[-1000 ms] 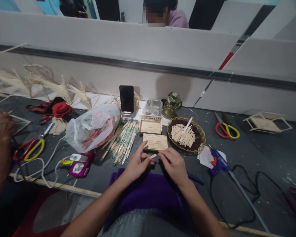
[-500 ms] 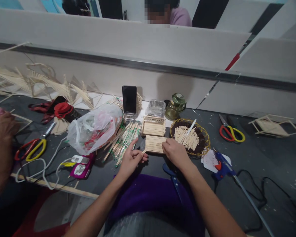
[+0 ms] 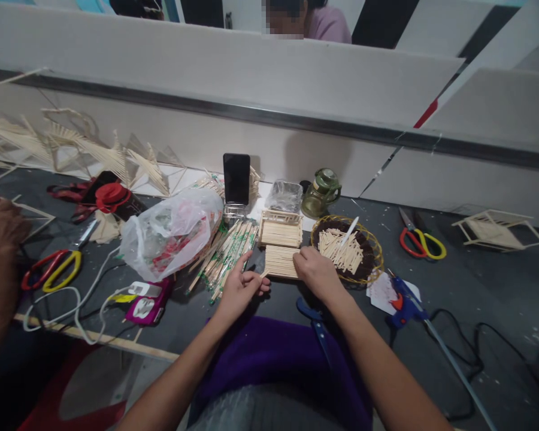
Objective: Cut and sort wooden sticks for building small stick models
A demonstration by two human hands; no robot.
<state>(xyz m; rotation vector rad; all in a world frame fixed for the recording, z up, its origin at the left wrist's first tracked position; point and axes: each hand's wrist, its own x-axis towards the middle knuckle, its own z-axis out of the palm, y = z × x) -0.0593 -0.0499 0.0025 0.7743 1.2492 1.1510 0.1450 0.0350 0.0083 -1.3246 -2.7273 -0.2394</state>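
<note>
A flat panel of wooden sticks (image 3: 280, 261), laid side by side, is in front of me. My left hand (image 3: 245, 284) is at its left end, pinching a short wooden stick (image 3: 265, 274) between thumb and forefinger. Over the right end of the panel, the fingers of my right hand (image 3: 317, 272) are bent and closed on it; their tips are partly hidden. Just behind the panel stands a small stick-built box (image 3: 281, 230). To the right, a woven basket (image 3: 379, 258) holds many cut sticks (image 3: 340, 250) and a white plastic tool (image 3: 350, 230).
Wrapped chopsticks (image 3: 229, 257) and a plastic bag (image 3: 170, 230) are on the left. A phone (image 3: 236, 178) and green jar (image 3: 321, 191) stand behind. Blue pliers (image 3: 315, 320), scissors (image 3: 422, 239) and a glue gun (image 3: 404, 305) lie rightward. Another person's arm (image 3: 0, 269) is far left.
My right hand has shifted very slightly left along the panel. The left hand keeps its pinch on the stick, and the camera view has moved a little.
</note>
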